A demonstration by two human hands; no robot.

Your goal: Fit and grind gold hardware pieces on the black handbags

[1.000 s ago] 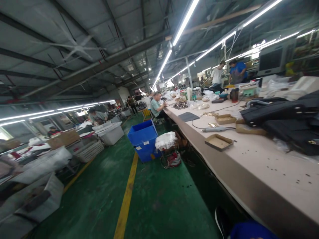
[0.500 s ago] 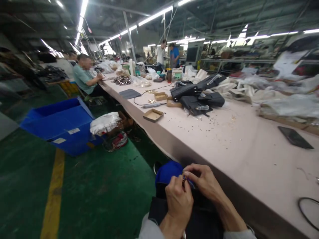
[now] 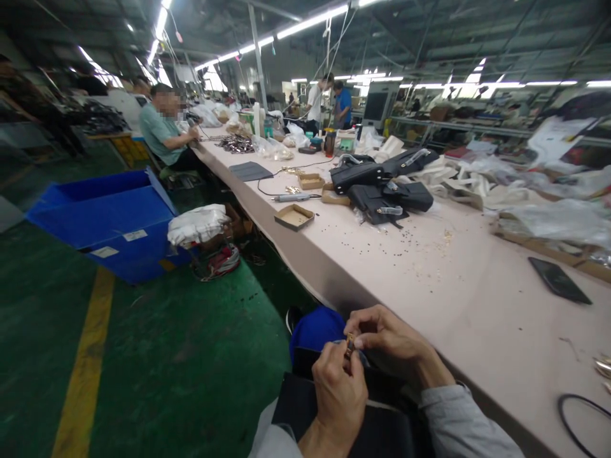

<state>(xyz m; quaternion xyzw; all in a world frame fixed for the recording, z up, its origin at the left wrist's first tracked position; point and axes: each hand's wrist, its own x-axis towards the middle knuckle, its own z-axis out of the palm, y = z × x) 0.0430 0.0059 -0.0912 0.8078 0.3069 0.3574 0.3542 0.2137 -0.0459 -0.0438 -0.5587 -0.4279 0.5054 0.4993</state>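
Note:
My left hand and my right hand meet over my lap, both with fingers pinched on a small gold metal fitting. Under them lies a dark black piece on my lap, and a blue cap-like object sits just beyond. The hands hover beside the near edge of the long pale worktable.
Black bags, shallow cardboard trays, a corded tool and scattered small parts lie on the table. A blue bin stands on the green floor by a yellow line. A seated person and two standing people work farther along.
The view swung from the aisle and ceiling down to my lap; my hands came into sight. Since half a second ago they barely shifted, still pinching the fitting.

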